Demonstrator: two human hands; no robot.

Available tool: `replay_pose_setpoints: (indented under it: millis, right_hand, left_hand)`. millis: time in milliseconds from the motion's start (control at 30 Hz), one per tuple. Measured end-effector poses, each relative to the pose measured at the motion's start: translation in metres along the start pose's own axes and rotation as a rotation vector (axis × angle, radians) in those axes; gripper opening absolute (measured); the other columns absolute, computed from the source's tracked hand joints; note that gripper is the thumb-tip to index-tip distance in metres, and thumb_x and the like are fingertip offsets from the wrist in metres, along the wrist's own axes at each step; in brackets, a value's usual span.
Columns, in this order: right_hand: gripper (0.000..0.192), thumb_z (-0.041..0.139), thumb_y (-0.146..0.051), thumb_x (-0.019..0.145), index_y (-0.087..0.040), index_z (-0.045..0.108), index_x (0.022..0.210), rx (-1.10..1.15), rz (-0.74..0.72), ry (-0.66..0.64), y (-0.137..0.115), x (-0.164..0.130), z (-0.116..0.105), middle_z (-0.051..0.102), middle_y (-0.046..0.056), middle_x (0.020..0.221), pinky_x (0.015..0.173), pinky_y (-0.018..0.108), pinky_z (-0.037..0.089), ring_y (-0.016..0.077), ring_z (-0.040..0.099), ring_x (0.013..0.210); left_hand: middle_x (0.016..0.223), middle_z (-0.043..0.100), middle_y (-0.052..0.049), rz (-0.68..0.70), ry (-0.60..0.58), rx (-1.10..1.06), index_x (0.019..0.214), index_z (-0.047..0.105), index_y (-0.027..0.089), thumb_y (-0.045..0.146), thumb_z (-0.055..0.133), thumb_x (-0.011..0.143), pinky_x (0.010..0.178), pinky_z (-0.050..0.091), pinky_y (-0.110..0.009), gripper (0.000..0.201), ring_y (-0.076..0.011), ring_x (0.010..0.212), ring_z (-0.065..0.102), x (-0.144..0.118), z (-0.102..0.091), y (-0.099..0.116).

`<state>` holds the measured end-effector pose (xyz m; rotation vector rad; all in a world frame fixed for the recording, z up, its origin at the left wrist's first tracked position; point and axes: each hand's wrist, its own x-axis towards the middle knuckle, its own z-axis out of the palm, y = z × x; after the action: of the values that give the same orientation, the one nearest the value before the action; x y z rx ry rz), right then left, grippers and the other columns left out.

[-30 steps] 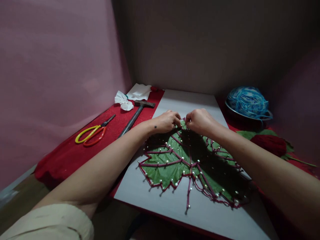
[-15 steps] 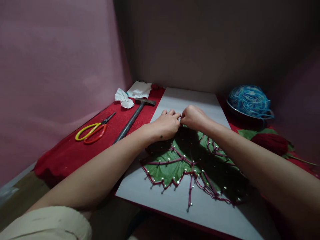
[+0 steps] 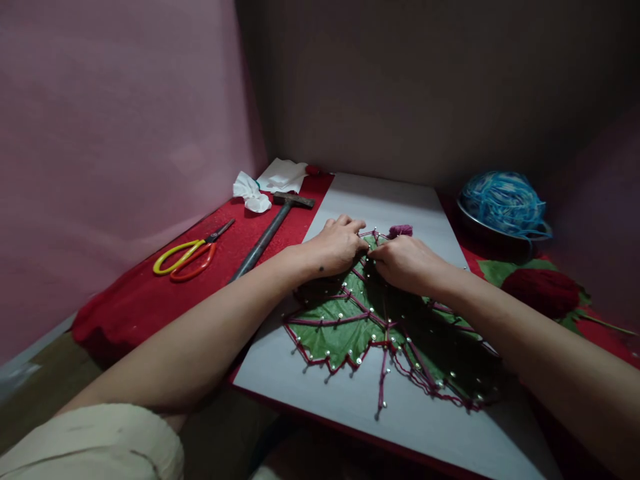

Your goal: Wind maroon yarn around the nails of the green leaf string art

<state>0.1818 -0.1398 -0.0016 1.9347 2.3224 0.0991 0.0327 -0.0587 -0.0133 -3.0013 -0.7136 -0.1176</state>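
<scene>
A green leaf (image 3: 333, 333) lies on a white board (image 3: 300, 383), ringed by several nails with red yarn strung around the edge and purple yarn (image 3: 383, 373) along its veins. My left hand (image 3: 340, 248) rests at the leaf's upper part, its fingers bent and closed near the tip; what they hold is hidden. Just right of it, my right hand (image 3: 410, 265) pinches with thumb and forefinger, seemingly on the purple yarn, though the strand is too thin to make out clearly. A small purple yarn bundle (image 3: 401, 231) sits behind my right hand.
On the red cloth (image 3: 130, 313) at left lie scissors (image 3: 193, 257) with yellow and orange handles, a hammer (image 3: 265, 240) and crumpled white paper (image 3: 251, 193). At right are a metal bowl (image 3: 480, 225) of blue yarn (image 3: 503, 203) and a dark red yarn ball (image 3: 540, 292) over leaves.
My right hand has moved nearer and slightly right, down from the leaf's top edge. The purple yarn bundle and top nails now show. My left hand has shifted only slightly.
</scene>
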Motion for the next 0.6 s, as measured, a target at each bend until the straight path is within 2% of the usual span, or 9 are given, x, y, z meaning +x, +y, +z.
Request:
replay_pose_setpoints:
  millis: [167, 267, 333, 467, 600]
  right_hand:
    - [0.028, 0.043, -0.017, 0.078, -0.013, 0.071, 0.073, -0.009, -0.054, -0.018, -0.005, 0.0, -0.006, 0.07, 0.016, 0.074, 0.059, 0.032, 0.035, 0.0221, 0.061, 0.066]
    - [0.029, 0.043, -0.017, 0.077, -0.013, 0.072, 0.076, 0.002, -0.067, 0.002, -0.002, 0.0, -0.005, 0.071, 0.016, 0.078, 0.061, 0.032, 0.037, 0.0218, 0.062, 0.068]
    - [0.029, 0.044, -0.016, 0.077, -0.015, 0.073, 0.083, 0.018, -0.064, 0.024, 0.002, 0.0, -0.003, 0.072, 0.014, 0.082, 0.064, 0.031, 0.039, 0.0209, 0.063, 0.071]
    - [0.029, 0.047, -0.015, 0.078, -0.017, 0.073, 0.091, 0.059, -0.066, 0.096, 0.011, -0.005, 0.002, 0.073, 0.009, 0.087, 0.071, 0.028, 0.042, 0.02, 0.064, 0.078]
    - [0.027, 0.049, -0.011, 0.076, -0.018, 0.074, 0.085, 0.157, -0.08, 0.235, 0.018, -0.015, 0.009, 0.074, 0.007, 0.084, 0.072, 0.029, 0.045, 0.0195, 0.065, 0.077]
  left_hand:
    - [0.127, 0.051, -0.007, 0.054, -0.001, 0.03, 0.111, 0.066, 0.034, 0.016, 0.043, 0.089, 0.085, 0.035, -0.039, 0.036, -0.0267, 0.109, 0.04, 0.0, -0.001, -0.005]
    - [0.123, 0.055, -0.01, 0.09, -0.037, 0.129, 0.104, 0.069, 0.026, 0.019, 0.044, 0.089, 0.084, 0.034, -0.039, 0.03, -0.027, 0.106, 0.043, 0.001, -0.006, 0.004]
    - [0.127, 0.052, -0.011, 0.11, -0.052, 0.183, 0.101, 0.07, 0.02, 0.016, 0.044, 0.088, 0.085, 0.033, -0.039, 0.029, -0.0269, 0.106, 0.044, 0.0, -0.008, 0.01]
    - [0.12, 0.056, -0.012, 0.095, -0.013, 0.149, 0.109, 0.067, 0.022, 0.017, 0.042, 0.089, 0.084, 0.034, -0.039, 0.032, -0.0278, 0.108, 0.044, -0.002, -0.009, 0.012]
    - [0.118, 0.056, -0.011, 0.086, -0.019, 0.131, 0.106, 0.068, 0.022, 0.017, 0.042, 0.089, 0.084, 0.034, -0.038, 0.031, -0.0279, 0.108, 0.045, -0.004, -0.007, 0.006]
